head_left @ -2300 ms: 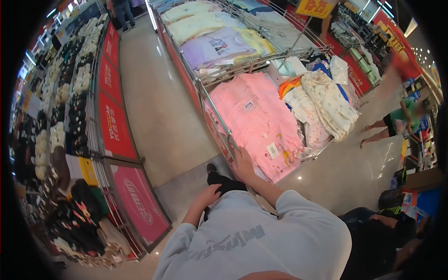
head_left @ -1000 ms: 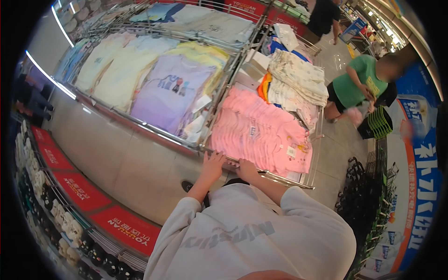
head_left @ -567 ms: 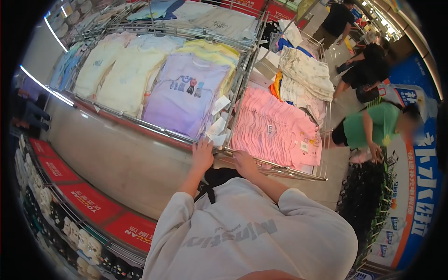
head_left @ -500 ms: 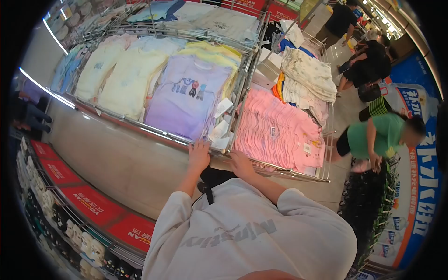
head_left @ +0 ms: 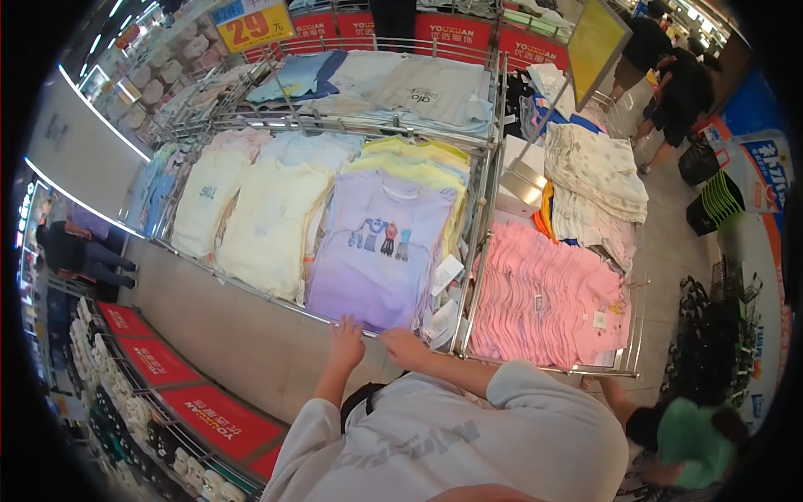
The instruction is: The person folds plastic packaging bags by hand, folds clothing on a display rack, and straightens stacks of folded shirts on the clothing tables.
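A purple T-shirt [head_left: 376, 259] with a row of printed figures lies at the front of a metal display rack. My left hand [head_left: 346, 343] rests at the rack's front rail [head_left: 276, 299], its fingers stretched toward the shirt's lower hem. Beside it, my right hand [head_left: 406, 348] is at the same edge, its fingers curled together by the hem. Whether they grip the cloth or the rail is hidden. White paper tags [head_left: 447, 274] lie right of the shirt. Cream T-shirts [head_left: 272, 226] and yellow shirts [head_left: 452, 159] are stacked around it.
Pink shirts [head_left: 544, 301] fill the right-hand bin, with patterned white garments [head_left: 594, 171] behind. A price sign [head_left: 249, 23] stands at the back. A low shelf with red panels [head_left: 222, 418] curves along the left. A person in green [head_left: 698, 439] is at the lower right.
The view has shifted, so the rack sits lower and further right. My right hand has moved left along the rail, closer to my left hand. The person in green has moved toward the lower right.
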Tool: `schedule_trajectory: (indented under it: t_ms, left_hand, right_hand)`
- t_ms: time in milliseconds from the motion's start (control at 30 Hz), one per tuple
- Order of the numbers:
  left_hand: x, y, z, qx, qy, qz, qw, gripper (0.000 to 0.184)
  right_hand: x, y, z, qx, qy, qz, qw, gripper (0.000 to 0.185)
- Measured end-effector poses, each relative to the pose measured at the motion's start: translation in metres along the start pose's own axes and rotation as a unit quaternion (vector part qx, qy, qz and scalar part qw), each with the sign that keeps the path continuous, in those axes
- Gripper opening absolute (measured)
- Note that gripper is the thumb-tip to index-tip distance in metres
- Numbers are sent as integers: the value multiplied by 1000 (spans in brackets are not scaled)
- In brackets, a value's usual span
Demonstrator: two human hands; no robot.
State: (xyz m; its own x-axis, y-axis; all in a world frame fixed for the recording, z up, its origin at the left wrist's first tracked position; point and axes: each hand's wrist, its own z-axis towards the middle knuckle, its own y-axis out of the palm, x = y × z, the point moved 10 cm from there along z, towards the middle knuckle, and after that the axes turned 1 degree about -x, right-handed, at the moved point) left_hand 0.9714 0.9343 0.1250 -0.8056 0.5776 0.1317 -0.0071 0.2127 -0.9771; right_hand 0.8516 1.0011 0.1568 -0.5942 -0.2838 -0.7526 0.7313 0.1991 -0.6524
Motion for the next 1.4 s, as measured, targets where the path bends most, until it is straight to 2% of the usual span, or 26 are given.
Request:
schedule_trajectory:
  t_ms: [100, 200, 267, 333, 433, 533, 600, 700, 800, 833, 933, 1033, 1133, 1233, 1400]
  left_hand:
    - [-22, 4, -6, 16, -21, -25, 999, 58]
    - [-39, -4, 1, 7, -29, -76, 997, 60]
    - [-44, -5, 3, -9, -16, -86, 996, 60]
    - [-50, 2, 9, -16, 18, -59, 998, 58]
    - [-72, 12, 18, -21, 40, -87, 995, 57]
    - [-88, 3, 15, 35, 82, -86, 992, 56]
    - [-100, -3, 12, 36, 104, -87, 990, 57]
    - [-121, -19, 1, 41, 126, -87, 987, 59]
    - [-147, -32, -8, 50, 144, -80, 985, 61]
    - [-157, -35, -13, 53, 147, -79, 984, 61]
    - [-195, -43, -16, 45, 138, -63, 987, 65]
    - [-242, -36, -12, 76, 138, -71, 985, 67]
    - [-260, -37, -15, 70, 172, -85, 979, 69]
    - [-264, -45, -19, 43, 165, -77, 982, 67]
    - [-301, -54, -8, 56, 95, -63, 992, 69]
  right_hand:
    - [3, 10, 5, 34, 15, -9, 999, 51]
    - [20, 39, 8, -92, 72, -48, 992, 57]
    - [26, 47, 9, -89, 80, -38, 992, 58]
    - [28, 49, 10, -80, 93, -39, 992, 56]
    - [27, 52, 15, -68, 123, -55, 989, 54]
    - [22, 63, 26, -67, 173, -75, 980, 52]
    - [13, 68, 40, -53, 209, -85, 973, 51]
    - [-9, 77, 66, 18, 188, -118, 975, 56]
    - [-18, 87, 84, 112, 254, -200, 940, 63]
    - [-26, 93, 95, 109, 220, -201, 948, 69]
    - [-35, 113, 119, 83, 252, -266, 927, 71]
    - [-50, 119, 143, 95, 226, -293, 924, 73]
    - [-54, 134, 156, 81, 268, -265, 923, 80]
    - [-51, 133, 165, 99, 285, -275, 913, 81]
    - [-47, 131, 169, 94, 294, -271, 912, 81]
